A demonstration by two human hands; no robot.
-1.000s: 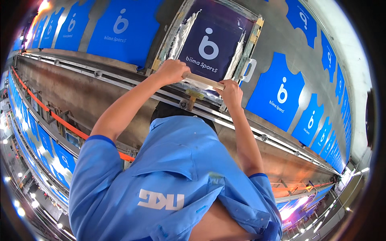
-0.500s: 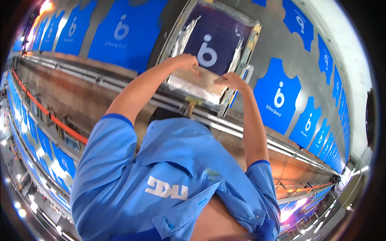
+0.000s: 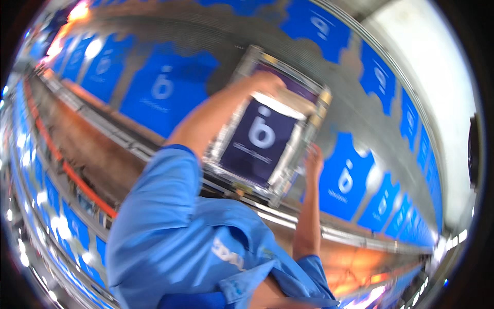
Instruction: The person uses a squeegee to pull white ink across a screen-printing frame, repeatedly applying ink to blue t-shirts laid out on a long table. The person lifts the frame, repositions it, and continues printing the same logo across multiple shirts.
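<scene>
Long grey counter (image 3: 352,110) runs obliquely across the view. Beyond its far edge, toward the right end: a broad whitish surface (image 3: 424,67). Beyond the near edge, leftward: a second row of blue panels (image 3: 77,226). Brownish strip (image 3: 116,162) beside the near edge, an orange-red rail (image 3: 69,172) along it. Blue garment pieces (image 3: 337,193) lie flat in two rows, near edge and far edge, each with a white emblem. Framed screen (image 3: 252,159), dark mesh, sits at the near edge between two pieces. Beige squeegee (image 3: 296,102) lies across the screen's far part; left hand (image 3: 268,83) grips it. Right hand (image 3: 314,158) is beside the screen's right side, blurred; cannot tell whether it grips anything. Bright lamps (image 3: 456,240) past the right end.
</scene>
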